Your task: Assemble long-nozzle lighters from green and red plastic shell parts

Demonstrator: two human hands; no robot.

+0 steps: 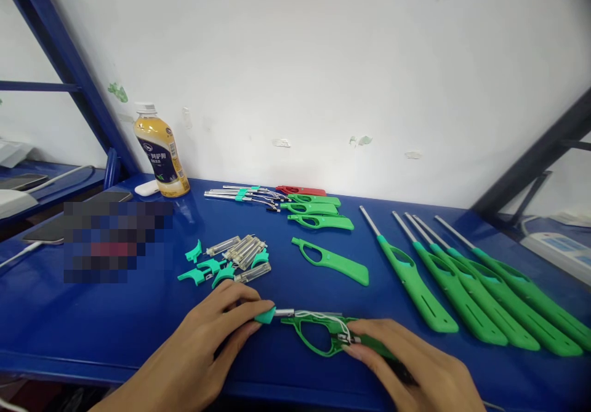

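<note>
Near the table's front edge, my left hand (217, 326) pinches the teal collar (265, 315) of a thin metal lighter tube (284, 313). White wires (323, 315) run from that tube to a small igniter piece (347, 339) at the fingertips of my right hand (401, 350). This hand is closed around the grip of an open green lighter handle half (318, 345), whose trigger loop faces left. My palm hides the rest of the grip. Just beyond my left hand lie teal triggers (211, 265) and clear fuel tanks (244, 250) in a loose heap.
Several assembled green lighters (415, 282) lie at the right. Loose green handle halves (330, 260) and a red one (302, 190) lie mid-table, beside wired metal tubes (237, 193). A drink bottle (161, 153) stands at back left, near a phone (50, 230). A white wall (295, 79) rises behind.
</note>
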